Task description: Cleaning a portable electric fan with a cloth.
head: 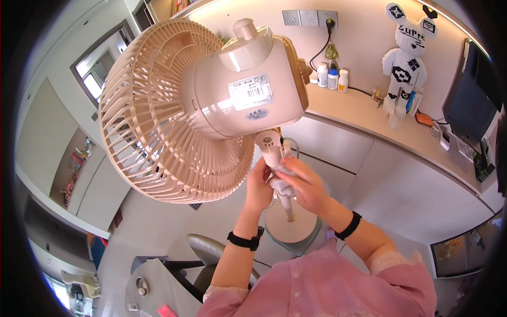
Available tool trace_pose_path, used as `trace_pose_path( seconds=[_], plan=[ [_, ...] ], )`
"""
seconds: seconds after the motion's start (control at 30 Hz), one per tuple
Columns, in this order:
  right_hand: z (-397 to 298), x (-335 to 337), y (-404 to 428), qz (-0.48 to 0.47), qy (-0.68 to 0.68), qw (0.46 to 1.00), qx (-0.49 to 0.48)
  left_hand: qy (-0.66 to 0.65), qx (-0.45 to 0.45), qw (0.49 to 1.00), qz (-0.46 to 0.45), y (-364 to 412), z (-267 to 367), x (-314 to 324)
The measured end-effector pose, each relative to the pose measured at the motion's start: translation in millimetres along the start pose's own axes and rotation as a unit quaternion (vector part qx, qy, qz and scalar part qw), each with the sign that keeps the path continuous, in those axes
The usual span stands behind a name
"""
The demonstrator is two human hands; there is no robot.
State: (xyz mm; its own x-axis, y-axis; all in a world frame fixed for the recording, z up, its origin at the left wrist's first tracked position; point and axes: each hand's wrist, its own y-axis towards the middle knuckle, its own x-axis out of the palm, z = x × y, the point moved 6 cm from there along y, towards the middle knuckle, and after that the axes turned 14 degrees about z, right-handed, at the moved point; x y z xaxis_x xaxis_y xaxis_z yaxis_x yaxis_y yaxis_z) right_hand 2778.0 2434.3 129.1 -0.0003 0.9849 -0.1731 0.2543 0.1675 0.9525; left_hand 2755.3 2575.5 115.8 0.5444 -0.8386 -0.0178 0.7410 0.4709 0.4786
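Observation:
A beige pedestal fan stands before me, its round grille (pixel 158 115) turned to the left. The motor housing (pixel 249 91) bears printed labels and has a knob (pixel 244 29) on top. Below the housing, my left hand (pixel 259 188) grips the fan's neck (pixel 271 148) from the left. From the other side, my right hand (pixel 305 184) presses a pale, crumpled cloth (pixel 279 183) against the neck; the fingers blur slightly and partly hide it. Under both hands the pole (pixel 288 210) runs down to a round base (pixel 289 230) on the floor.
A long counter (pixel 356 107) behind the fan carries several bottles (pixel 332 79), a block-built bear figure (pixel 406 63) and a monitor (pixel 471 95). A black plug (pixel 330 25) sits in the wall sockets. A chair (pixel 206 249) and a grey table (pixel 154 293) stand at lower left.

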Motion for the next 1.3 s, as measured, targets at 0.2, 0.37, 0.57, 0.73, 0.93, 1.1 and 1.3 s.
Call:
trace_pose_path(
  seconds=[0.2, 0.37, 0.57, 0.73, 0.93, 1.1, 1.3],
  plan=[
    [-6, -17, 96, 0.151, 0.112, 0.973, 0.131, -0.062, -0.060, 0.996, -0.014, -8, -22, -1],
    [16, 12, 110, -0.064, 0.092, 0.968, 0.224, 0.094, -0.003, 0.996, 0.013, -6, -28, -4],
    [12, 7, 90, 0.007, 0.075, 0.975, 0.207, 0.071, -0.005, 0.997, -0.011, -9, -5, 0],
    [20, -11, 72, 0.032, 0.024, 0.987, 0.158, 0.068, -0.008, 0.998, -0.006, -10, -3, 3],
    [27, -32, 80, -0.049, -0.046, 0.992, 0.111, 0.036, -0.001, 0.999, 0.027, -7, 3, 5],
    [71, -54, 26, -0.149, -0.070, 0.965, 0.205, 0.049, -0.028, 0.998, 0.022, -9, -1, 5],
    [123, -89, -89, -0.131, -0.015, 0.947, 0.294, 0.031, -0.024, 0.999, 0.021, -9, -5, 6]
  ],
)
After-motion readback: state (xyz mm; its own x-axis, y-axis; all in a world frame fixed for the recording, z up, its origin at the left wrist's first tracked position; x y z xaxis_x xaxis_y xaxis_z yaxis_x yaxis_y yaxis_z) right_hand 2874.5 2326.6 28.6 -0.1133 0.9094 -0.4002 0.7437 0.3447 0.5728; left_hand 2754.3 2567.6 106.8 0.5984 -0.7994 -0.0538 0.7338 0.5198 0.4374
